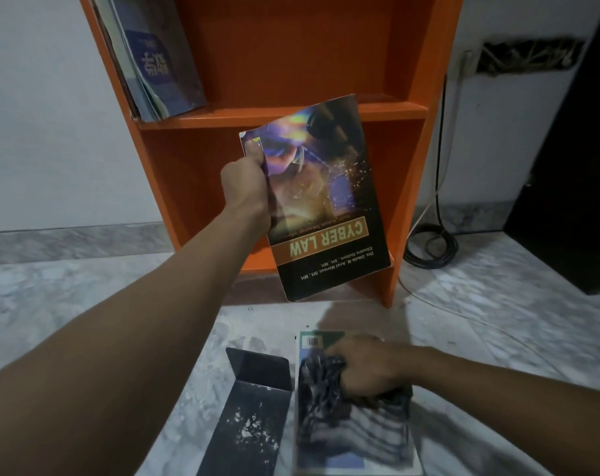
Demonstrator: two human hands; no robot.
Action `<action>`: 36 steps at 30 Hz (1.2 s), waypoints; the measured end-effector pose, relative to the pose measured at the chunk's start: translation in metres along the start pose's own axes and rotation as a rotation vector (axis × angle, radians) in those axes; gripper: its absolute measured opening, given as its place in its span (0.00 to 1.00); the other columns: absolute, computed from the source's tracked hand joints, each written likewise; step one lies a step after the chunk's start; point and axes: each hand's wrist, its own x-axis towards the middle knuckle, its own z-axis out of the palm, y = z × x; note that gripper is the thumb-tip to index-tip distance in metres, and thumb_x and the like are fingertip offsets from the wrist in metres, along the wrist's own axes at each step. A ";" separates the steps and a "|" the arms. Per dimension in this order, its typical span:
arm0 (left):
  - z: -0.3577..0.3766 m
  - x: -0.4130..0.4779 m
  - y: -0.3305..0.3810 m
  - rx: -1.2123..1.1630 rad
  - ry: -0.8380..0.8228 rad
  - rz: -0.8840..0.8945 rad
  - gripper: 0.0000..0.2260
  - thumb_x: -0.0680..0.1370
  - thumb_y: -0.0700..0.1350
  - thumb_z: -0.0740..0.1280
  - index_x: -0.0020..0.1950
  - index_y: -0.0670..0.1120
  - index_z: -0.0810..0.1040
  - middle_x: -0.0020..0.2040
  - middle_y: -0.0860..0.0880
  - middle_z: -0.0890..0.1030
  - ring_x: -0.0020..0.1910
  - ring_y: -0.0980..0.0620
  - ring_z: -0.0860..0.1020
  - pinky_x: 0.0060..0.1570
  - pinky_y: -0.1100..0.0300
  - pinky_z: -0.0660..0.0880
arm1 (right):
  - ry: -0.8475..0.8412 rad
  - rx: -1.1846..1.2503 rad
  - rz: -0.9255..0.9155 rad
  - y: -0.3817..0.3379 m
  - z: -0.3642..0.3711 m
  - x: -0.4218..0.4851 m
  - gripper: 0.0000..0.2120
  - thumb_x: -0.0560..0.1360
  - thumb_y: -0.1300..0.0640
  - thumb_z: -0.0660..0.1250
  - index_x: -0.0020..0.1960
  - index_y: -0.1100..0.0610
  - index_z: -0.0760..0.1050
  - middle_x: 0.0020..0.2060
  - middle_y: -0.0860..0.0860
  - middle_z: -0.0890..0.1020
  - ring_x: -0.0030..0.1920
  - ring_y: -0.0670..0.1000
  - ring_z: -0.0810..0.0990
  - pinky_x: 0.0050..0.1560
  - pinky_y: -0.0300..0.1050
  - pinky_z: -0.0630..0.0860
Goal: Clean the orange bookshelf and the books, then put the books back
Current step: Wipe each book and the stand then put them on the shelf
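Note:
The orange bookshelf [285,60] stands against the wall ahead. My left hand [245,187] grips the "Cyber Law" book [322,214] by its left edge, holding it upside down in front of the lower shelf. Several blue books [161,63] lean at the left end of the upper shelf. My right hand [367,365] is closed on a dark cloth [321,383], pressing it onto a book [353,434] lying flat on the floor.
A dark metal bookend [254,407] with chipped paint lies on the marble floor [85,297] left of the flat book. Black and white cables [432,242] coil on the floor to the right of the shelf. A dark doorway [573,159] is at far right.

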 end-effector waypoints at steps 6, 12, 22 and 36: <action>-0.003 0.002 -0.008 0.042 0.029 -0.038 0.13 0.82 0.51 0.60 0.47 0.44 0.79 0.48 0.42 0.85 0.44 0.43 0.85 0.49 0.41 0.81 | -0.235 -0.364 0.172 0.025 0.029 0.016 0.33 0.77 0.59 0.65 0.77 0.60 0.53 0.68 0.63 0.66 0.61 0.64 0.72 0.50 0.51 0.71; -0.006 0.001 -0.007 -0.027 0.108 -0.063 0.14 0.83 0.51 0.59 0.45 0.45 0.78 0.39 0.45 0.84 0.37 0.47 0.84 0.42 0.49 0.83 | 0.148 0.176 0.113 0.011 -0.014 0.014 0.22 0.71 0.59 0.72 0.61 0.54 0.66 0.51 0.52 0.76 0.51 0.52 0.77 0.47 0.47 0.78; -0.025 -0.004 0.011 -0.295 0.082 -0.154 0.12 0.83 0.48 0.59 0.62 0.44 0.75 0.57 0.40 0.82 0.54 0.40 0.82 0.49 0.40 0.80 | 0.850 1.381 -0.134 -0.037 -0.095 -0.009 0.07 0.79 0.63 0.64 0.55 0.55 0.75 0.54 0.52 0.83 0.56 0.54 0.80 0.58 0.61 0.76; -0.036 -0.040 0.010 0.815 -0.530 -0.008 0.09 0.75 0.36 0.72 0.55 0.39 0.81 0.51 0.41 0.84 0.50 0.42 0.82 0.42 0.60 0.79 | 1.103 0.033 -0.158 -0.092 -0.163 -0.078 0.07 0.77 0.52 0.67 0.48 0.38 0.76 0.45 0.41 0.82 0.52 0.49 0.80 0.60 0.61 0.72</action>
